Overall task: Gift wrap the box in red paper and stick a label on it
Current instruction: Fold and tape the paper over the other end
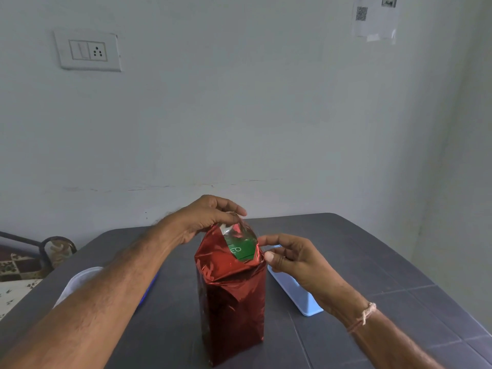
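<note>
At the lower centre of the frame, the box (pixel 231 296) is standing upright on the table (pixel 399 302), sheathed in red paper (pixel 234 310), its green top showing. Just behind, the right hand (pixel 290 258) is hovering beside the rim, fingers loosely open; the left hand (pixel 205 218) is pinching the far flap, which should be creased flat against the top.

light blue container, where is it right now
In the head view the light blue container lies on the table, right of the red-wrapped box, partly behind the right hand.

We see two bare forearms, no sleeves reaching into view. Our left hand (pixel 205 217) wears nothing. Our right hand (pixel 290 258) has a thin thread band (pixel 366 315), pale and reddish strands, tied around its wrist.
</note>
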{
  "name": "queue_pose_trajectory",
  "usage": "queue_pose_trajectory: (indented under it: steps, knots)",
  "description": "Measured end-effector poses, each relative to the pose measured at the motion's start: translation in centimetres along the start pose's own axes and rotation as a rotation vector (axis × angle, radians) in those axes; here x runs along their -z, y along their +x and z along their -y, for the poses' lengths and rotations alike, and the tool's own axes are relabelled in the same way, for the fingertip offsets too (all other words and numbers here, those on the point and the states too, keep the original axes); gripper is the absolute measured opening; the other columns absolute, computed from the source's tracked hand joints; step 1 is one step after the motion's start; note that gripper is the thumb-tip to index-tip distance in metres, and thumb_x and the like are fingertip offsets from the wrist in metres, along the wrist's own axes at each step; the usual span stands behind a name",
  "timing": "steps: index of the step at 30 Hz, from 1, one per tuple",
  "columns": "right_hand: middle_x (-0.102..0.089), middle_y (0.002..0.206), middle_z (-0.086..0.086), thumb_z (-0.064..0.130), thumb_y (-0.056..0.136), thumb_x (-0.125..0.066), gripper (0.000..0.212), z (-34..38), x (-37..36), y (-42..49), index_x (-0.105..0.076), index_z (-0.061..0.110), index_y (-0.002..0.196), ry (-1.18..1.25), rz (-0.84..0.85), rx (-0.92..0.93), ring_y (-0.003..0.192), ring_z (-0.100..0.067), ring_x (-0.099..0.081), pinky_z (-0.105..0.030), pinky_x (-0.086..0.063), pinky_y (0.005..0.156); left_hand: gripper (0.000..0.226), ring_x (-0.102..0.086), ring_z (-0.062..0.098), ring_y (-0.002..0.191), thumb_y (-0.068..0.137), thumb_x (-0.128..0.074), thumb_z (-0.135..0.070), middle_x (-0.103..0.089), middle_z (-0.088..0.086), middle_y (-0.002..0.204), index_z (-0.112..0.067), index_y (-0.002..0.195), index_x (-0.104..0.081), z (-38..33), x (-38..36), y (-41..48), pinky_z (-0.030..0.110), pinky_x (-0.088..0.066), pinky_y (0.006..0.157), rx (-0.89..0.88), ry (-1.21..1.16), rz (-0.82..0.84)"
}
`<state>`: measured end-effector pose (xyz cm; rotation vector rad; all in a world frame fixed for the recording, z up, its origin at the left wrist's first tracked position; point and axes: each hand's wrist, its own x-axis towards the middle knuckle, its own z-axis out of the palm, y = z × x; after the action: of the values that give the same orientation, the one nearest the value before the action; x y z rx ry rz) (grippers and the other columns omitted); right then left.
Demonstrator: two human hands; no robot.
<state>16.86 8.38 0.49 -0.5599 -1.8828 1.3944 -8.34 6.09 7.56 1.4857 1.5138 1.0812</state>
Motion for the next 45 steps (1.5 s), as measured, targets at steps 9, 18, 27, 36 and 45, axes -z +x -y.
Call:
queue_pose_trajectory:
  steps: [9,18,27,36,45]
  knots:
    - [-0.078,0.096,-0.007,0.016,0.095,-0.071,0.02,-0.3,-0.3,-0.1,-0.076,0.024,0.112,0.01,0.016,0.004,0.089,-0.008,-0.069,-0.019,-0.05,0.083,0.029,-0.066,0.015,0.088,0.082,-0.072,0.01,-0.071,0.001,0.087,-0.013,0.099,-0.078,0.7,-0.6,-0.3,0.03,-0.054,0.088,-0.093,-0.261,-0.087]
    - [-0.076,0.087,-0.001,0.014,0.096,-0.07,0.02,-0.1,0.0,-0.1,-0.074,0.019,0.115,-0.028,0.014,-0.026,0.081,-0.002,-0.066,-0.02,-0.049,0.082,0.034,-0.067,0.01,0.112,0.088,-0.073,-0.004,-0.075,-0.007,0.116,-0.025,0.115,-0.078,-0.7,0.6,-0.3,0.033,-0.051,0.099,-0.109,0.082,0.005]
    - [-0.078,0.09,-0.001,0.018,0.094,-0.073,0.021,-0.2,0.4,0.0,-0.076,0.024,0.114,-0.094,0.004,-0.043,0.083,-0.004,-0.067,-0.021,-0.048,0.086,0.011,-0.066,0.01,0.079,0.083,-0.078,-0.002,-0.074,0.005,0.086,-0.013,0.083,-0.076,-1.4,0.2,-0.2,0.027,-0.054,0.073,-0.162,0.247,-0.034]
    - [-0.078,0.091,0.006,0.02,0.096,-0.072,0.02,0.4,0.4,0.1,-0.075,0.026,0.114,-0.152,0.024,-0.051,0.086,-0.007,-0.069,-0.024,-0.046,0.089,0.027,-0.062,0.009,0.08,0.094,-0.069,-0.007,-0.072,-0.008,0.088,-0.027,0.111,-0.078,-1.8,0.3,-0.3,0.024,-0.051,0.076,-0.203,0.348,0.129]
    - [-0.073,0.088,0.027,0.021,0.099,-0.068,0.021,0.6,0.5,-0.2,-0.074,0.026,0.118,-0.229,0.031,-0.026,0.08,0.002,-0.066,-0.012,-0.043,0.083,0.018,-0.069,0.015,0.088,0.086,-0.077,-0.008,-0.073,0.0,0.101,-0.026,0.092,-0.077,-0.3,0.1,-0.6,0.032,-0.056,0.078,-0.186,0.276,-0.22]
